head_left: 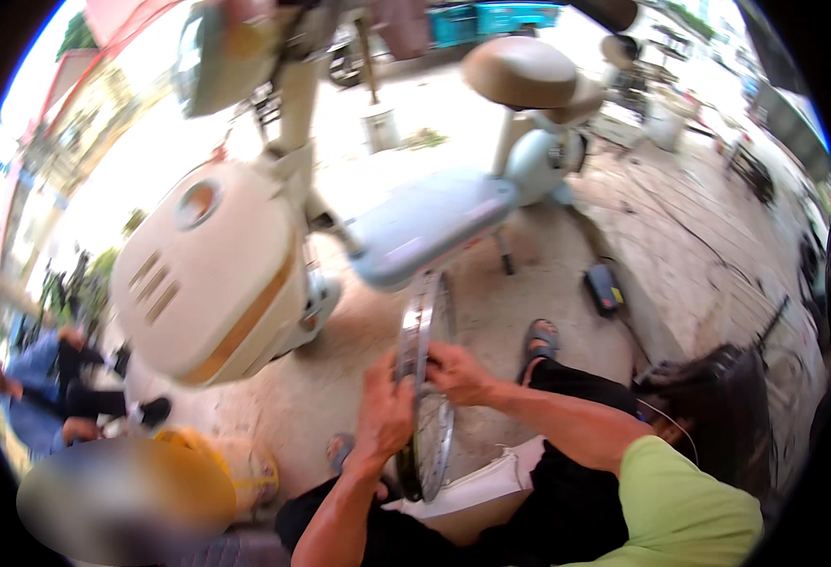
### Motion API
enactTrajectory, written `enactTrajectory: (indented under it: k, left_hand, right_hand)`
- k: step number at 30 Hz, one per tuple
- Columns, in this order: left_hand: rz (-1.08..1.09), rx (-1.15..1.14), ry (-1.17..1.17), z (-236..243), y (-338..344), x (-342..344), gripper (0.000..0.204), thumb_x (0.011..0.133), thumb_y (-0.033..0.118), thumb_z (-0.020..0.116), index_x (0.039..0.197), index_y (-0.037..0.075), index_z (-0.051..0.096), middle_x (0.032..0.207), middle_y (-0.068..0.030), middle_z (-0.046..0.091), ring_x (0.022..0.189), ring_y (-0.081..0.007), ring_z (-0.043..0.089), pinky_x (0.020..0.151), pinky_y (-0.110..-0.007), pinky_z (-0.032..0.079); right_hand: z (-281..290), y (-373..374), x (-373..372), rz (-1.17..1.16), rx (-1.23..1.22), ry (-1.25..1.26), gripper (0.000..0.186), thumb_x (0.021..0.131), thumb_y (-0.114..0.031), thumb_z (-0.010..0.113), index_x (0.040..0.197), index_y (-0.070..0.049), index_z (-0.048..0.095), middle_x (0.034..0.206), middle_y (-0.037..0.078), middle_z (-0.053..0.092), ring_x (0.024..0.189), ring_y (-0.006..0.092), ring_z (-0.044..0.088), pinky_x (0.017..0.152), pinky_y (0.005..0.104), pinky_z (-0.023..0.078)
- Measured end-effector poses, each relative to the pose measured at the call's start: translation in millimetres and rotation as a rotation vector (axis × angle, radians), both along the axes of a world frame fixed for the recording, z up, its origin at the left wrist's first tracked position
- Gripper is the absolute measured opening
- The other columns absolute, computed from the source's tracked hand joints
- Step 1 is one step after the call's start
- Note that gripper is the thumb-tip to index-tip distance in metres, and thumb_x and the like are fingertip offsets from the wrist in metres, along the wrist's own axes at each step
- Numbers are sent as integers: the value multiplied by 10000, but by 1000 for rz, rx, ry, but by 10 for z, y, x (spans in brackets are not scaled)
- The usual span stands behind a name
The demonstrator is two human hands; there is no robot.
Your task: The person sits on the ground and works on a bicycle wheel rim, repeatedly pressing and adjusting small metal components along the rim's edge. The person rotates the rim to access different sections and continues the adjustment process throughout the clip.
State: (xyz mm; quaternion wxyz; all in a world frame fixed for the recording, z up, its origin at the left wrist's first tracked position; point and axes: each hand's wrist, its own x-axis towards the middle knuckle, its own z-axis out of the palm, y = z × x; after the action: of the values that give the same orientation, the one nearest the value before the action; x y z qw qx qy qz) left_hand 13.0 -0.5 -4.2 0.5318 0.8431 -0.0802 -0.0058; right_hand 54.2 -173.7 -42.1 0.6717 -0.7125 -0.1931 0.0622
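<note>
A narrow silver wheel rim (418, 326) stands upright between my knees, seen almost edge-on. My left hand (384, 411) is closed around its near left side, the thumb against the rim. From the right, my right hand (458, 373) grips the same rim a little higher, fingers curled in at its side. Along the rim's lower part runs a dark band; whether it is a tyre I cannot tell. Thin lines like spokes show inside the ring. Below the wheel lies a white box-like piece (482, 487) between my legs.
An electric scooter (434, 222) with a cream front box (207, 274) stands just ahead. At the left sits another person (47, 387) beside a yellow bucket (255, 472). A small dark device (605, 288) lies on the ground; a dark bag-like container (718, 406) is at my right.
</note>
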Motion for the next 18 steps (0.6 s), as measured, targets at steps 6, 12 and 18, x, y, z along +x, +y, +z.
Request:
enactTrajectory:
  k: [6,12,18]
  left_hand:
    - [-9,25,-9,33,-23,-36,485,984,99,495,1447,-40,458,1354,-187,549,1243,-281,550,1085,-385,419]
    - [28,-39,42,29,-40,-51,491,969,110,495,1433,-50,480,1373,-220,551,1264,-341,551,1109,-410,402]
    - [25,-19,33,99,-104,-61,488,980,123,479,1437,-49,477,1378,-217,546,1286,-326,530,1117,-402,390]
  right_hand:
    - [-138,-36,46,38,-11,-112,210,935,-41,605,1131,-10,675,997,158,691,866,301,704,772,394,572]
    - [-149,21,-35,-79,-43,-268,232,935,-112,642,1148,-24,666,1091,207,686,1014,427,660,875,449,543]
    - [-271,43,6,-87,-23,-320,173,924,-105,646,1070,-13,659,1007,207,662,977,434,642,844,483,528]
